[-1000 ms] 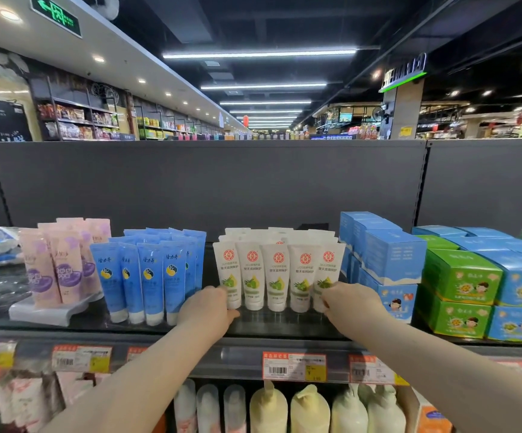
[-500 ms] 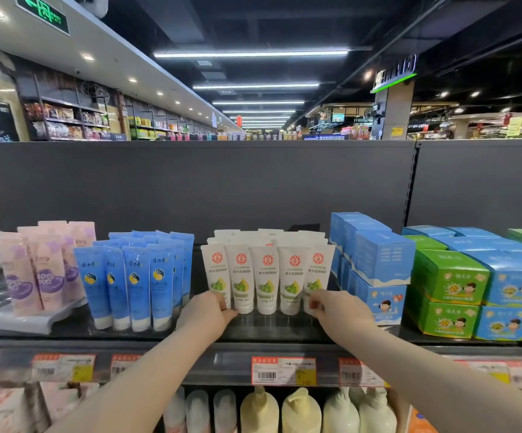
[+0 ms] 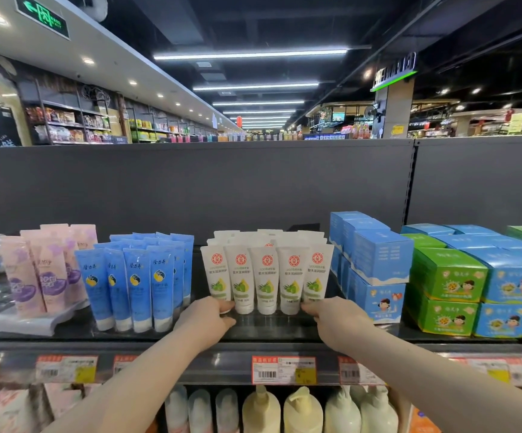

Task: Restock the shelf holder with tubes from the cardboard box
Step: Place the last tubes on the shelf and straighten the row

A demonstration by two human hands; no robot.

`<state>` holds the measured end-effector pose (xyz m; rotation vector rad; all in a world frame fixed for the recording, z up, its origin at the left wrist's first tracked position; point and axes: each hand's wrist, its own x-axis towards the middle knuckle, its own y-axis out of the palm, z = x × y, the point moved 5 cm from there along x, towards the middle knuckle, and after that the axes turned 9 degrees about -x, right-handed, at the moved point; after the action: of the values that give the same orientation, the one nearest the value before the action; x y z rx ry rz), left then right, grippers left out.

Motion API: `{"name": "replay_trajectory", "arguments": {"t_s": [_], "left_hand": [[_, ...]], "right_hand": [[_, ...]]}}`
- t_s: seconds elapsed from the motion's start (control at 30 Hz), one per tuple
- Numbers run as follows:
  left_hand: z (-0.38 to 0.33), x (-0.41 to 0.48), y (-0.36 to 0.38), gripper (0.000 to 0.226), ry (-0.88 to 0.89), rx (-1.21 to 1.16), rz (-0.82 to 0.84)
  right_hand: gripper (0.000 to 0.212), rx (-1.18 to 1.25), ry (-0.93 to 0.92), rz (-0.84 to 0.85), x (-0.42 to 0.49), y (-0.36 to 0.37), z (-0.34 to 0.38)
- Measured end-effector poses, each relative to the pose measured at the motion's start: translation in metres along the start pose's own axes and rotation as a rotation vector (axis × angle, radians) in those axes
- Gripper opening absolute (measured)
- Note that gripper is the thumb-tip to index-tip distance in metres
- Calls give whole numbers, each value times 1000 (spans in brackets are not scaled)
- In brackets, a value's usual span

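Several white tubes (image 3: 266, 276) with red logos and green olives stand upright in rows in a clear shelf holder (image 3: 266, 320) on the dark top shelf. My left hand (image 3: 208, 320) grips the holder's front left corner, fingers curled by the leftmost tube's cap. At the front right corner my right hand (image 3: 337, 323) grips the same way, by the rightmost tube's cap. The cardboard box is not in view.
Blue tubes (image 3: 137, 285) stand close on the left, and pink tubes (image 3: 41, 276) on a white stand beyond them. Stacked blue boxes (image 3: 375, 264) crowd the right side, then green boxes (image 3: 447, 289). Price tags (image 3: 283, 370) line the shelf edge above the pump bottles (image 3: 262, 410).
Both hands stay at the two ends of the white tube row, a little lower against the tube caps. The view has shifted slightly.
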<state>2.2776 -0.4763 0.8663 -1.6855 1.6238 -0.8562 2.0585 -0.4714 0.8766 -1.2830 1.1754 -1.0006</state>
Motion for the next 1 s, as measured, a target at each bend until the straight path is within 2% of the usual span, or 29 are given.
{"name": "replay_trajectory", "arguments": {"t_s": [0.17, 0.33, 0.47, 0.57, 0.63, 0.7, 0.73, 0.8, 0.87, 0.97, 1.0], "left_hand": [[-1, -5, -2, 44, 15, 46, 1], [0, -12, -2, 46, 40, 59, 2], [2, -14, -2, 47, 61, -6, 13], [2, -18, -2, 46, 89, -35, -27], [-1, -20, -3, 43, 109, -70, -104], [-4, -21, -7, 43, 110, -166, -185], [-5, -20, -9, 45, 98, -245, -218], [-7, -19, -16, 47, 77, -393, -299], [-8, -18, -19, 54, 59, -499, -353], [-5, -11, -12, 91, 8, -577, -302], [-4, -9, -8, 97, -5, -580, -274]], "right_hand": [[63, 46, 11, 11, -3, -1, -2], [55, 201, 37, -21, -6, -1, -7], [42, 429, 136, -145, -12, -2, -19], [23, 547, 176, -289, -19, -4, -22], [38, 718, 173, -389, -22, -11, -20], [68, 884, 187, -441, -19, -18, -18], [78, 942, 219, -442, -15, -21, -18], [83, 1029, 297, -392, -4, -19, -19], [79, 1007, 335, -283, 6, -11, -18], [64, 958, 303, -192, 11, -2, -14], [57, 944, 295, -192, 11, -2, -14]]}}
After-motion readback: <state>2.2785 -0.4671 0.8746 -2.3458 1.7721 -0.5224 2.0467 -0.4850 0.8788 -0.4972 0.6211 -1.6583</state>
